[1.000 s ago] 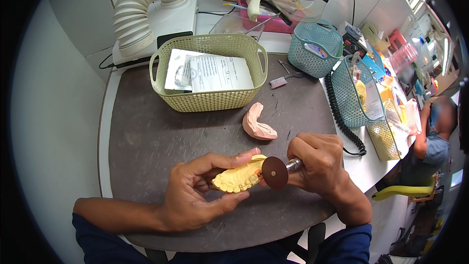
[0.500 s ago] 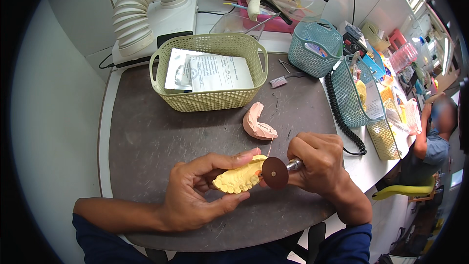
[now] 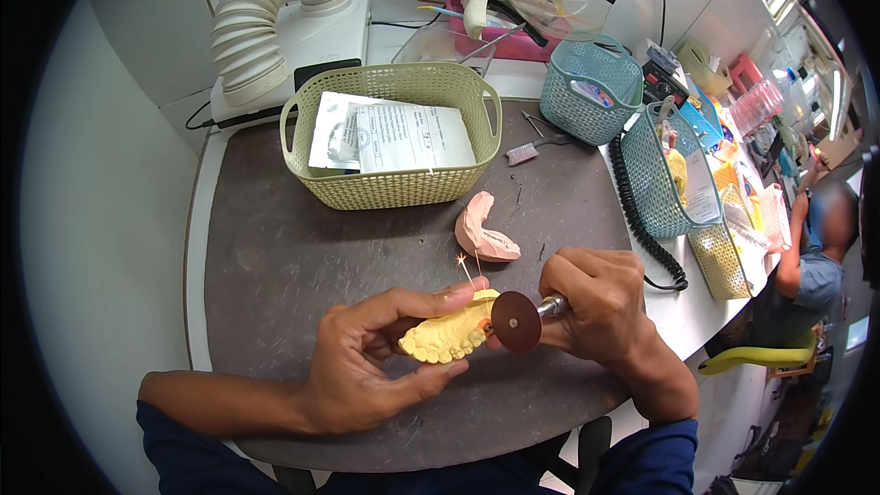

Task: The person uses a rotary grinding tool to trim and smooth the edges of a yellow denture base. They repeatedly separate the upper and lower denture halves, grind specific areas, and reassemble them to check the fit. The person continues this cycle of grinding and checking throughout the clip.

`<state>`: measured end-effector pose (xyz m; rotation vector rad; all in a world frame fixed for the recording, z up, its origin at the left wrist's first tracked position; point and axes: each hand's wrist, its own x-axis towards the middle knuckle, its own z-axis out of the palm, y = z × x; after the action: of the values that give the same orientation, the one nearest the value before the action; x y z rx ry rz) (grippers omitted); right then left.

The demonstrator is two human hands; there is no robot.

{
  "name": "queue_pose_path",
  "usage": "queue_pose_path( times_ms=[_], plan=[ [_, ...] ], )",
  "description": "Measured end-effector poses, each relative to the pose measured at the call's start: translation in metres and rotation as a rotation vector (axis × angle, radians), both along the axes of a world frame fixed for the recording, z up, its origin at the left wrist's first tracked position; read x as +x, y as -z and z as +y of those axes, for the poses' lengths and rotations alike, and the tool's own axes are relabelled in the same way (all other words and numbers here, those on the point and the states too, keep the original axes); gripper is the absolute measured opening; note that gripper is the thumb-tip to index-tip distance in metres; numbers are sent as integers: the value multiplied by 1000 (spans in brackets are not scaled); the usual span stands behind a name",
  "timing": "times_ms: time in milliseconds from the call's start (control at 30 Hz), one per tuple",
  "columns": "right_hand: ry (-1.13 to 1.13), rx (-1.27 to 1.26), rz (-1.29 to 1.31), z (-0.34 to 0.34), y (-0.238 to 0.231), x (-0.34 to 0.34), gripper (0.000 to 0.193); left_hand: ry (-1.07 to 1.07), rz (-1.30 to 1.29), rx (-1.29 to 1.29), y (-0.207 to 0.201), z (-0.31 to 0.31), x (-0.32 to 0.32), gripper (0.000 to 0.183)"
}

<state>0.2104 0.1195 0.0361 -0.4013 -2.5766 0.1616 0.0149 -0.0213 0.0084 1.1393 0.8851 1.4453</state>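
My left hand [image 3: 376, 353] is closed around a yellow dental cast [image 3: 445, 335], thumb along its near row of teeth and fingers behind. From the right, my right hand [image 3: 596, 307] grips a metal rotary handpiece [image 3: 553, 305]. A dark brown cutting disc [image 3: 517, 323] on its tip stands at the right end of the cast. Orange-red material shows on the cast beside the disc. Thin bright sparks [image 3: 464, 266] fly up and away from the cast. Behind my hands a pink dental cast [image 3: 483, 229] lies on the dark table [image 3: 275, 266].
An olive basket [image 3: 385, 188] holding papers [image 3: 417, 137] stands behind. Blue baskets [image 3: 591, 96] and a coiled black cord [image 3: 632, 202] are at the right. A small brush [image 3: 524, 154] lies near them. A white ribbed hose [image 3: 252, 27] stands back left. Another person [image 3: 816, 284] sits far right.
The sparks have shifted left and now end in a bright burst. Both hands, the cast and the handpiece stay almost in place.
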Motion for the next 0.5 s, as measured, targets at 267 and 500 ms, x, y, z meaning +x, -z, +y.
queue_pose_path(
  times_ms=[267,500],
  plan=[
    [-1,-6,0,0,-1,0,51,24,7,43,1,1,-2,47],
    [-3,3,10,1,0,0,51,18,4,46,1,1,-1,47]
  ],
)
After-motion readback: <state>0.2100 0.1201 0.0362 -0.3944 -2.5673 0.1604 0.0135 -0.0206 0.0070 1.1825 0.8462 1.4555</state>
